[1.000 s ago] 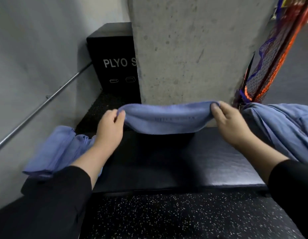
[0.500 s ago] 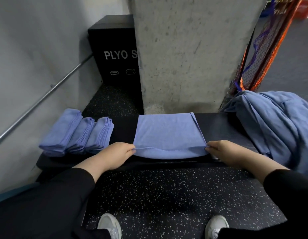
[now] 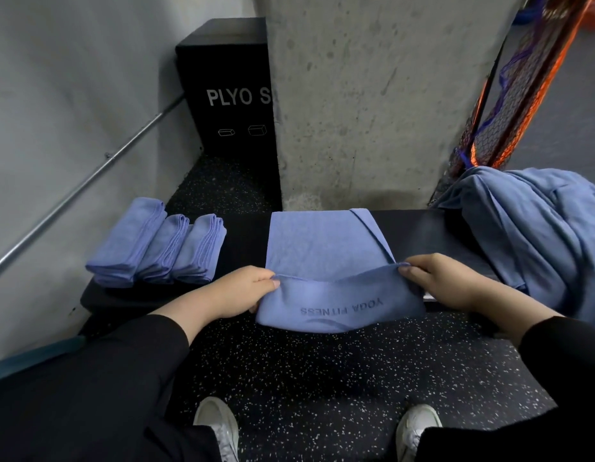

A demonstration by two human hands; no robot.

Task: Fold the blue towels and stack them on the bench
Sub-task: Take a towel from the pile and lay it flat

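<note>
The unfolded pile [image 3: 536,228] sits at the right end of the surface [image 3: 419,228], nearer your right hand [image 3: 446,281]. The towel [image 3: 322,248] lies centred before you, long axis running away from you, near edge hanging off the front. Three folded towels [image 3: 159,245] lean together at the left. Your left hand [image 3: 242,291] and right hand each pinch a corner of the raised near edge; layers beneath probably doubled. Concrete pillar [image 3: 372,95] behind, speckled floor [image 3: 322,378] below.
</note>
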